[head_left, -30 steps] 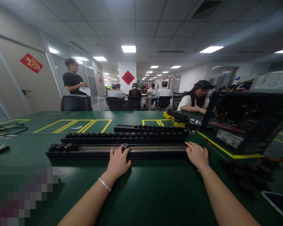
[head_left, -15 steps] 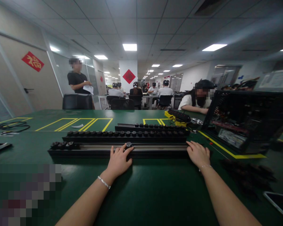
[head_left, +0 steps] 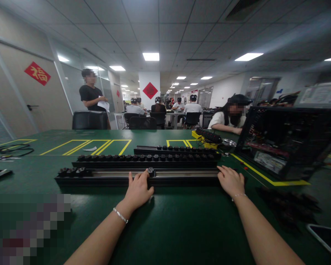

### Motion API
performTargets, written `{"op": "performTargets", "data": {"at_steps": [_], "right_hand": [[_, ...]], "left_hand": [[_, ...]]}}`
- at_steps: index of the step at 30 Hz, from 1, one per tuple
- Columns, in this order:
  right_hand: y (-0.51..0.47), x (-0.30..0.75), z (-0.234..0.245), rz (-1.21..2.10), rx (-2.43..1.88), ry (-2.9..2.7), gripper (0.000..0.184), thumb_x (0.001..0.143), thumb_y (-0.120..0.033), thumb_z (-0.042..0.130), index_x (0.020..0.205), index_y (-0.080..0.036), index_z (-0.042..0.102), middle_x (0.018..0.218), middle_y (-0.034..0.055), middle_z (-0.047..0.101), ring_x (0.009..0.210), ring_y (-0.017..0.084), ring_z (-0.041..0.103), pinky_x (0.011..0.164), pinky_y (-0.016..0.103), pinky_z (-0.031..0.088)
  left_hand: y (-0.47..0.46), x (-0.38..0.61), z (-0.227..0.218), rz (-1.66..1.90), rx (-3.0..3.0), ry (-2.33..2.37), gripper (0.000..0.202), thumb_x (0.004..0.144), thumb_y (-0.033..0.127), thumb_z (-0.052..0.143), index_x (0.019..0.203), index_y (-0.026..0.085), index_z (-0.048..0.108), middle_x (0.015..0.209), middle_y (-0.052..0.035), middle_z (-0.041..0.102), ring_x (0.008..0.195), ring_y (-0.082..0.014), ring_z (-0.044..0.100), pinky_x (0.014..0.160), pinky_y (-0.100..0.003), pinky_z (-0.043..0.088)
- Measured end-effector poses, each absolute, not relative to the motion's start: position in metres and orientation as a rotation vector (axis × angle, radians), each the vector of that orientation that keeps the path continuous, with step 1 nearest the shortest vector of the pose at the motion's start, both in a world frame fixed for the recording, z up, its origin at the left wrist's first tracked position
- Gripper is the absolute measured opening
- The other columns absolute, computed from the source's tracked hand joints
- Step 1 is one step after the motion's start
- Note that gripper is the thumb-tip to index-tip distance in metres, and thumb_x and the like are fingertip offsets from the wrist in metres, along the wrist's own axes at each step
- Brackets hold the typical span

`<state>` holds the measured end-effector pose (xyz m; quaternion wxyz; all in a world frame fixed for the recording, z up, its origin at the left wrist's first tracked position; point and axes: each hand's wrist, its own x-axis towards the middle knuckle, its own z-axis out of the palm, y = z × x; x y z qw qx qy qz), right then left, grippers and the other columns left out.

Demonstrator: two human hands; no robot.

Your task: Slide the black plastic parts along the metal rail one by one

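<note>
My left hand (head_left: 138, 189) lies palm down on the near black rail (head_left: 105, 178), fingers stretched forward and close together. Its fingertips touch a small black piece (head_left: 150, 171) sitting in the rail's groove, and the thumb stays off to the side. My right hand (head_left: 231, 180) rests flat at the rail's right end with its fingers spread toward the left. A few more black pieces (head_left: 71, 171) sit at the rail's left end. Two further rails (head_left: 143, 159) (head_left: 176, 149), filled with black pieces, lie parallel behind it.
An open computer case (head_left: 287, 140) stands at the right on the green mat (head_left: 165, 221). A pile of dark parts (head_left: 289, 206) lies near my right forearm. Cables (head_left: 11, 150) lie at far left. A person (head_left: 231, 117) sits opposite; others sit or stand behind.
My left index finger, stretched toward the small black piece half a second ago, has drawn back beside the other fingers. My right hand has stayed in place.
</note>
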<state>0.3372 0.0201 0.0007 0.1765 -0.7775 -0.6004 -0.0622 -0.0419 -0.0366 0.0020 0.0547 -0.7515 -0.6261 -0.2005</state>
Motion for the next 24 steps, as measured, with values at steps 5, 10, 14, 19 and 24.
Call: {"op": "performTargets", "data": {"at_steps": [5, 10, 14, 19, 24], "right_hand": [[0.0198, 0.3372, 0.0014, -0.178, -2.203, -1.695, 0.053, 0.087, -0.036, 0.02, 0.129, -0.028, 0.052, 0.14, 0.0004, 0.045, 0.131, 0.022, 0.033, 0.108, 0.052, 0.019], [0.0188, 0.3358, 0.0008, -0.182, -2.198, -1.684, 0.053, 0.086, -0.035, 0.021, 0.128, -0.028, 0.053, 0.14, 0.0002, 0.045, 0.13, 0.021, 0.034, 0.108, 0.051, 0.018], [0.0186, 0.3356, -0.0006, -0.206, -2.186, -1.673, 0.052, 0.086, -0.034, 0.023, 0.127, -0.029, 0.054, 0.14, -0.0003, 0.045, 0.13, 0.021, 0.034, 0.108, 0.05, 0.019], [0.0198, 0.3372, -0.0011, -0.185, -2.185, -1.69, 0.052, 0.087, -0.036, 0.021, 0.128, -0.029, 0.053, 0.14, -0.0001, 0.045, 0.13, 0.021, 0.033, 0.108, 0.051, 0.019], [0.0192, 0.3367, 0.0005, -0.16, -2.188, -1.684, 0.053, 0.087, -0.037, 0.021, 0.128, -0.03, 0.052, 0.14, -0.0006, 0.045, 0.131, 0.022, 0.032, 0.108, 0.05, 0.018]], "left_hand": [[-0.0342, -0.0426, 0.0001, -0.65, -2.264, -1.93, 0.06, 0.079, 0.04, 0.046, 0.132, 0.014, 0.038, 0.121, -0.0117, 0.058, 0.118, -0.0273, 0.047, 0.111, -0.059, 0.004], [-0.0358, -0.0408, -0.0005, -0.674, -2.226, -1.898, 0.057, 0.079, 0.038, 0.046, 0.13, 0.013, 0.041, 0.12, -0.0115, 0.06, 0.114, -0.0264, 0.05, 0.111, -0.056, 0.009], [-0.0362, -0.0403, -0.0031, -0.677, -2.205, -1.858, 0.05, 0.079, 0.035, 0.047, 0.123, 0.012, 0.046, 0.126, -0.0131, 0.056, 0.115, -0.0264, 0.051, 0.112, -0.055, 0.011], [-0.0346, -0.0425, -0.0063, -0.662, -2.169, -1.831, 0.048, 0.078, 0.033, 0.047, 0.12, 0.011, 0.049, 0.14, -0.0172, 0.043, 0.121, -0.0274, 0.048, 0.111, -0.052, 0.015], [-0.0347, -0.0442, -0.0049, -0.651, -2.19, -1.826, 0.047, 0.079, 0.034, 0.048, 0.123, 0.018, 0.049, 0.132, -0.0108, 0.054, 0.119, -0.0262, 0.049, 0.111, -0.053, 0.014]]}}
